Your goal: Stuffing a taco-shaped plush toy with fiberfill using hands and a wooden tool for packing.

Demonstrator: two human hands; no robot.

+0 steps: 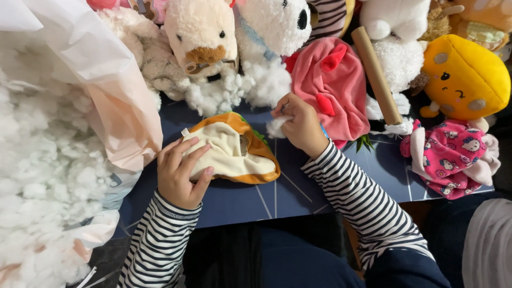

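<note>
Striped sleeves come up from the bottom of the view, both arms in a black-and-white top, resting over a dark blue mat with pale lines on it. Left hand lies flat with fingers spread, pressing on the cream side of a floppy, unstuffed plush skin that's cream with an orange-tan edge and a bit of green poking out behind. Its long axis runs roughly left to right across the mat, and an opening seems to sit near the middle, facing toward the right hand. Right hand is just up and to the right of the skin, fingers pinched closed on a small tuft of white stuffing, so that hand is the closer one to the opening while the left is on top of the skin itself. Off to the left there's a huge bag of loose white fiberfill, its pale plastic folded back. Along the far edge sits a whole crowd: a cream bear plush, a white fluffy plush, a limp pink plush skin, a cardboard tube leaning diagonally, a yellow round plush with a little face, and a pink patterned plush at the right. More stuffing clumps lie below the bear.
</note>
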